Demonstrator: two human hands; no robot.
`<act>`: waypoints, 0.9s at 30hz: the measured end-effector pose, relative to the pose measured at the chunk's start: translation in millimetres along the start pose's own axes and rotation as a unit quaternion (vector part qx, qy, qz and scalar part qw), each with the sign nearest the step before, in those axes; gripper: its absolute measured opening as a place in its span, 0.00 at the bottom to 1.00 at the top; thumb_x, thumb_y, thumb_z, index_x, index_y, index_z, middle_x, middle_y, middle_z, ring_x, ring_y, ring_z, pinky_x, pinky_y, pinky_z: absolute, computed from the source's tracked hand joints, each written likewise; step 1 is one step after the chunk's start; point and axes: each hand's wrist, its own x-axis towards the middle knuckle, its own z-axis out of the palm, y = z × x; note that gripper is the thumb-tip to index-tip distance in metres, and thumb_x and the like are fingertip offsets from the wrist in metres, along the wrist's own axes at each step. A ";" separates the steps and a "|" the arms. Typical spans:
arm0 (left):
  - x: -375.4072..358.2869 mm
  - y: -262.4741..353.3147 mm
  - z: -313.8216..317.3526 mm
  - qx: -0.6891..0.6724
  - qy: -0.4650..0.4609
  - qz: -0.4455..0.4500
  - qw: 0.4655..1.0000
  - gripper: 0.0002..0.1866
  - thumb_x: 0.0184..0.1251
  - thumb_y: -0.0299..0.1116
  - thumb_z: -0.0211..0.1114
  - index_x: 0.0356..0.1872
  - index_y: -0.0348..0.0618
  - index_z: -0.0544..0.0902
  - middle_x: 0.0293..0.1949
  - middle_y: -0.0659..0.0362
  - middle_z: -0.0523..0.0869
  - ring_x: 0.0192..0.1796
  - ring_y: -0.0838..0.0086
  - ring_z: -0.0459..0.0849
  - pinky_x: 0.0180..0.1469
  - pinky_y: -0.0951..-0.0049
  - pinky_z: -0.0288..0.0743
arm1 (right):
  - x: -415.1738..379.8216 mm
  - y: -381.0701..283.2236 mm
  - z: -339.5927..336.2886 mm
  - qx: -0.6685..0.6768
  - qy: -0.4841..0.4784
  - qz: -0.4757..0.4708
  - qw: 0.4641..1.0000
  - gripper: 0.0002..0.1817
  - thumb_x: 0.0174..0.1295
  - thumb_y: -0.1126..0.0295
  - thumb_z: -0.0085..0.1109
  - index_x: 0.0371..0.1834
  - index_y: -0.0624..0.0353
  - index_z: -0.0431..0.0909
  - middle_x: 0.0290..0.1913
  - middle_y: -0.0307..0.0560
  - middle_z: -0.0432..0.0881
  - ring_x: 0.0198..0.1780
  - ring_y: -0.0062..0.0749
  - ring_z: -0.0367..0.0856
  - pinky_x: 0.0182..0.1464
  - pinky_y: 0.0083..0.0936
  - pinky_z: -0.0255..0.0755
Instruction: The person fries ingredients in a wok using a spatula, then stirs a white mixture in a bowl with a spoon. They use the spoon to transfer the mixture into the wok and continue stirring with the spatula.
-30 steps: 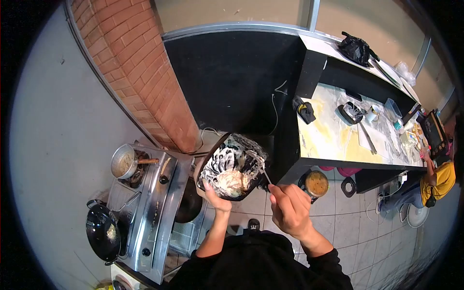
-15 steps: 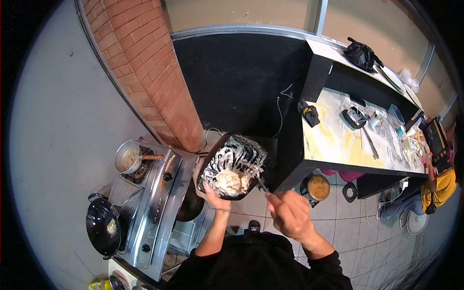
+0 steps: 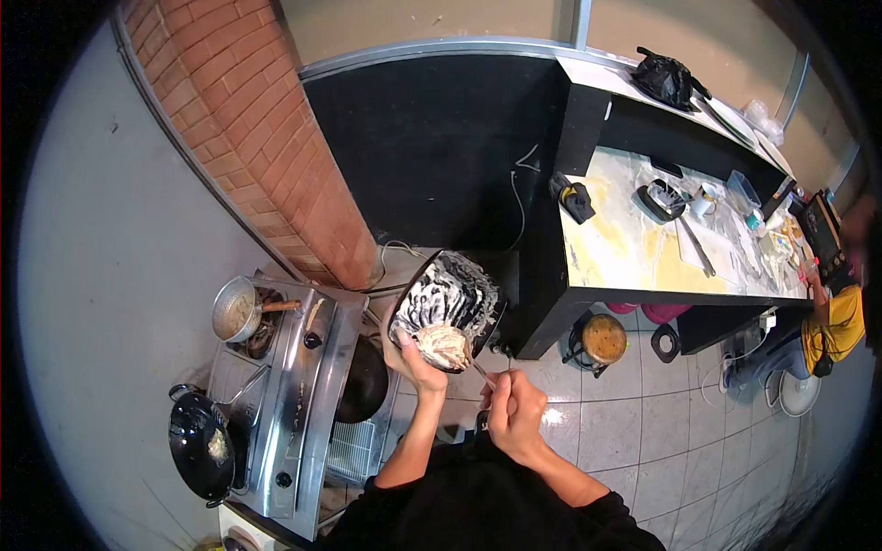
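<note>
My left hand point(image 3: 419, 369) grips the near left rim of a dark, deep bowl point(image 3: 497, 327), which is tilted so that its inside shows. White creamy mixture point(image 3: 443, 345) is heaped at the bowl's near end, and streaks of it smear the inner wall. My right hand point(image 3: 518, 415) is closed round the handle of a thin metal utensil point(image 3: 481, 372) at the bowl's near edge. The head of that utensil is in the mixture, so its kind cannot be made out.
At left, a metal stove point(image 3: 292, 418) bears a saucepan point(image 3: 237, 310) and a black wok point(image 3: 201, 444) with some food. To the right stands a marble-topped counter point(image 3: 606, 262) with a black dish point(image 3: 661, 199) and a knife point(image 3: 696, 245). A stool point(image 3: 604, 340) and a person in yellow point(image 3: 838, 323) are beyond.
My right hand has moved left and closer to the bowl with the utensil, whose head went from mid-bowl to the mixture's near edge. The view has shifted slightly.
</note>
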 end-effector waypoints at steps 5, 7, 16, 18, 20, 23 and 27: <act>-14.5 -12.0 11.2 -0.014 0.028 -0.032 0.999 0.28 0.71 0.47 0.48 0.54 0.24 0.72 0.49 0.45 0.79 0.49 0.63 0.79 0.54 0.66 0.71 | -1.7 19.6 3.4 0.187 0.078 0.190 0.961 0.16 0.74 0.69 0.42 0.30 0.70 0.69 0.22 0.50 0.77 0.19 0.28 0.78 0.22 0.22 0.73; -18.9 -9.9 14.6 -0.007 0.019 -0.049 0.999 0.28 0.72 0.47 0.48 0.54 0.25 0.73 0.48 0.45 0.79 0.49 0.64 0.79 0.53 0.66 0.71 | -4.8 26.3 4.2 0.199 0.086 0.191 0.957 0.18 0.74 0.67 0.42 0.30 0.70 0.69 0.22 0.51 0.77 0.19 0.30 0.78 0.22 0.23 0.76; -37.7 -30.2 9.4 -0.024 0.011 -0.112 0.993 0.26 0.74 0.47 0.47 0.54 0.27 0.70 0.49 0.49 0.77 0.48 0.67 0.77 0.50 0.68 0.72 | -4.9 33.9 8.5 0.281 0.122 0.222 0.926 0.18 0.73 0.64 0.46 0.31 0.71 0.71 0.25 0.54 0.78 0.19 0.31 0.78 0.24 0.28 0.79; -39.8 -33.4 6.1 -0.055 -0.003 -0.147 0.988 0.29 0.74 0.50 0.48 0.58 0.29 0.67 0.52 0.49 0.76 0.51 0.67 0.77 0.52 0.68 0.73 | -3.1 38.1 7.2 0.333 0.135 0.243 0.901 0.17 0.72 0.65 0.48 0.32 0.71 0.73 0.25 0.53 0.79 0.20 0.31 0.78 0.25 0.29 0.79; -43.1 -41.8 2.7 -0.044 0.000 -0.154 0.987 0.29 0.74 0.49 0.48 0.58 0.29 0.67 0.53 0.49 0.75 0.52 0.67 0.77 0.53 0.68 0.72 | 0.6 39.7 3.6 0.350 0.140 0.260 0.889 0.17 0.72 0.66 0.49 0.33 0.71 0.74 0.25 0.53 0.79 0.20 0.31 0.78 0.25 0.30 0.80; -44.0 -41.0 1.4 -0.037 -0.015 -0.167 0.985 0.30 0.75 0.50 0.48 0.60 0.29 0.65 0.56 0.49 0.73 0.56 0.67 0.74 0.57 0.67 0.69 | 8.0 40.2 -4.3 0.370 0.149 0.269 0.876 0.16 0.71 0.66 0.49 0.35 0.72 0.76 0.25 0.53 0.79 0.20 0.31 0.78 0.24 0.29 0.80; -50.3 -41.3 4.6 -0.062 -0.027 -0.220 0.973 0.35 0.74 0.54 0.47 0.68 0.32 0.56 0.66 0.50 0.63 0.66 0.66 0.65 0.68 0.65 0.58 | 21.3 34.2 -21.7 0.348 0.155 0.249 0.890 0.16 0.72 0.67 0.49 0.35 0.73 0.77 0.25 0.53 0.80 0.20 0.29 0.78 0.24 0.28 0.79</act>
